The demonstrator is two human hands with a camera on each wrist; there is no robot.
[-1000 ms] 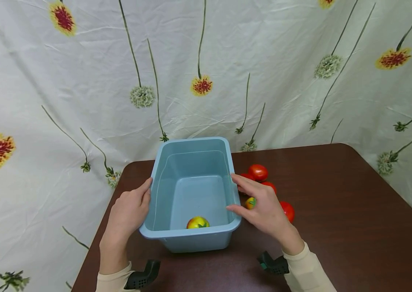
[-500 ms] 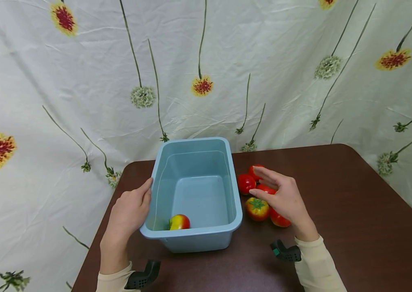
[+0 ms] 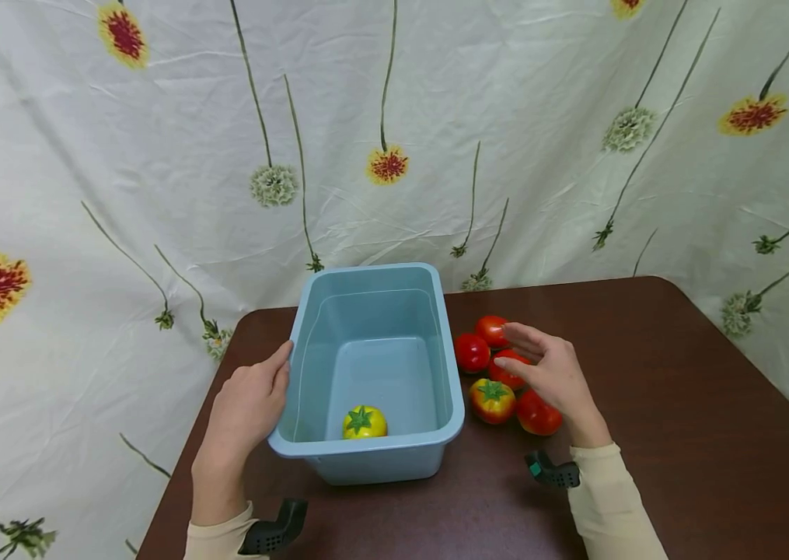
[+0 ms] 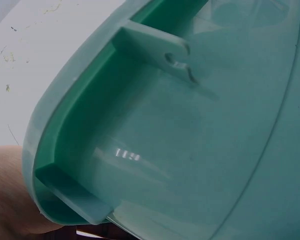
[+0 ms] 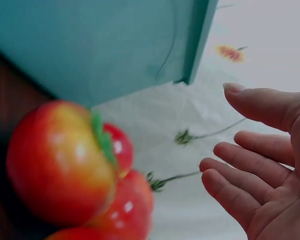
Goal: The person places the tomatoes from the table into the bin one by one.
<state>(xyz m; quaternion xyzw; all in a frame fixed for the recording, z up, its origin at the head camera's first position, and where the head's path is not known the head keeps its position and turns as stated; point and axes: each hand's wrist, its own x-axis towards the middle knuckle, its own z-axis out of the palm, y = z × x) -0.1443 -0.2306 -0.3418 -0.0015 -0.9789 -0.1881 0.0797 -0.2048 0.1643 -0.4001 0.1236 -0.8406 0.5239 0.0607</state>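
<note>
A light blue plastic basin (image 3: 366,448) stands on the dark table. My left hand (image 3: 243,408) holds its left rim; the left wrist view shows the rim's ribbed underside, with the fingers hidden. Inside the basin, near its front wall, lies a yellow tomato (image 3: 364,421) with a green star-shaped top. My right hand (image 3: 551,373), empty, hovers over the right side of a group of tomatoes, its fingers and thumb apart. That group has red tomatoes (image 3: 472,353) and, at its front, a red-yellow tomato (image 3: 492,400), which looms large in the right wrist view.
The dark brown table (image 3: 674,420) extends far to the right of the tomatoes. Behind it hangs a white cloth (image 3: 548,117) printed with flowers. The tomatoes lie close along the basin's right side.
My right hand has withdrawn rightward from the basin's right rim to above the tomatoes. The tomato in the basin has rolled, now showing its green top. My left hand stays put.
</note>
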